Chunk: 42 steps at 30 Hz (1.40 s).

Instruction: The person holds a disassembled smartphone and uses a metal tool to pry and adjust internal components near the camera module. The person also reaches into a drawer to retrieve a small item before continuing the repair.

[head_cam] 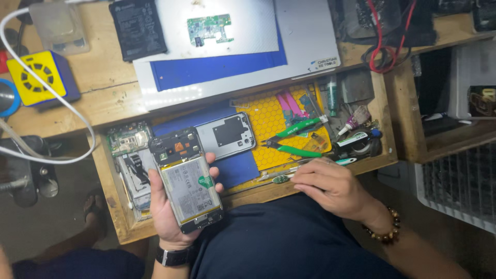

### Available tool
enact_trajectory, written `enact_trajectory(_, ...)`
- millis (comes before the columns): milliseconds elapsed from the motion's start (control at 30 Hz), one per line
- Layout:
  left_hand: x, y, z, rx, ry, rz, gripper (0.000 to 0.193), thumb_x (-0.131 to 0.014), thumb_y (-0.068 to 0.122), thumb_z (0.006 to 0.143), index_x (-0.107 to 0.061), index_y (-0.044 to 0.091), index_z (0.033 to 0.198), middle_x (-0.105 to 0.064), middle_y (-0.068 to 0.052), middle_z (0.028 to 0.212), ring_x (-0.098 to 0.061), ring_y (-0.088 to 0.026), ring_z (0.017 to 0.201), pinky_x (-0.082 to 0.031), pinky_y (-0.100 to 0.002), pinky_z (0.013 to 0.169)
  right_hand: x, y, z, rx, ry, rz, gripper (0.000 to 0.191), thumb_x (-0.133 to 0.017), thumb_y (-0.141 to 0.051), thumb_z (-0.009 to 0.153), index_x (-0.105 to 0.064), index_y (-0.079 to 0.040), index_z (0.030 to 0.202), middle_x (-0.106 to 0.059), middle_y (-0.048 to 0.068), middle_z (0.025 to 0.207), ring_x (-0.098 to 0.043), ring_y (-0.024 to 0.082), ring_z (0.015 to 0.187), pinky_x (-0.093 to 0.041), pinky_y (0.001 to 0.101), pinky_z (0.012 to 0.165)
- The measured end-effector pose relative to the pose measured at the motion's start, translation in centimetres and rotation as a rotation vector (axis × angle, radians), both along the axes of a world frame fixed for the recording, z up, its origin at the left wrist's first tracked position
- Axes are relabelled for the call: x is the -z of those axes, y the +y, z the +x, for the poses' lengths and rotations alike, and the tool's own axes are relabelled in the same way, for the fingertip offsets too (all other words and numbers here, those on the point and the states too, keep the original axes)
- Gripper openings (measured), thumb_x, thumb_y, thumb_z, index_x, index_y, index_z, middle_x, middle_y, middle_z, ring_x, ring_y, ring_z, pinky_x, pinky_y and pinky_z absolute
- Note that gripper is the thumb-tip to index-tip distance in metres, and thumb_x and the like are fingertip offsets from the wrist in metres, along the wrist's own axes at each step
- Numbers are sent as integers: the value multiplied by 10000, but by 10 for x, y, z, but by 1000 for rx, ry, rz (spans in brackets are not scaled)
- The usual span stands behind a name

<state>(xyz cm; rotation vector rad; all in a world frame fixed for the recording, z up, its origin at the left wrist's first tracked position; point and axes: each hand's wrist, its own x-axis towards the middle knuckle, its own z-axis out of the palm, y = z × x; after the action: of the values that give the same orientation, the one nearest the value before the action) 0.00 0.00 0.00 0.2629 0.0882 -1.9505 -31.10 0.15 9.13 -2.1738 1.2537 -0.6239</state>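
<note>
My left hand holds an opened smartphone with its back cover off, so the pale battery and dark upper shield show. It is held upright over the open wooden drawer. My right hand rests on the drawer's front edge, its fingertips closed on a thin tool that lies there. A grey phone back cover lies in the drawer just behind the phone. Green-handled pliers rest on a yellow honeycomb mat.
On the bench above lie a green circuit board on a white-and-blue mat, a black battery, and a yellow-and-blue fan box with a white cable. Small bottles and tubes fill the drawer's right end. A metal grille stands at right.
</note>
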Motion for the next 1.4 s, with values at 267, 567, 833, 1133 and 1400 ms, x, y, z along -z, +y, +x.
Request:
enact_trajectory(267,-21,26,-38,21,-6,-14,783,-337,630,1119,-331,52,1649,-460,-330,1519,-579,-416,1269,-536,-576,1012,0,21,-197,603,113,-327,155,-620,34,1081,-683,-21,950,-721,90,934,-700,139,835,-567,239,754)
enact_trajectory(567,-43,49,-73,10,21,-53,779,-304,632,1152,-294,58,1678,-430,-370,1530,-562,-458,1293,-517,-622,1022,-24,16,-478,1170,366,-450,117,-664,22,1096,-778,-2,1112,-794,105,1160,-771,188,1034,-637,338,867)
enact_trajectory(833,-38,41,-96,27,-253,-12,803,-296,667,1130,-304,79,1678,-447,-344,1521,-580,-425,1241,-536,-606,950,-43,-15,-500,1412,237,-123,183,-803,-197,983,-746,-75,1106,-766,40,1130,-736,171,1005,-584,348,829)
enact_trajectory(1133,-37,27,-104,32,-262,15,804,-286,678,1127,-308,89,1674,-457,-333,1516,-583,-420,1242,-536,-606,951,-46,-43,-513,1377,19,4,159,-756,-207,1028,-724,-96,1138,-770,14,1161,-737,135,1108,-582,322,989)
enact_trajectory(1400,-41,24,-111,34,-324,11,808,-273,681,1121,-306,92,1673,-458,-328,1512,-584,-407,1230,-542,-598,933,-44,-36,-517,1413,9,32,258,-718,-295,1029,-720,-81,1172,-762,89,1183,-739,204,1086,-588,373,976)
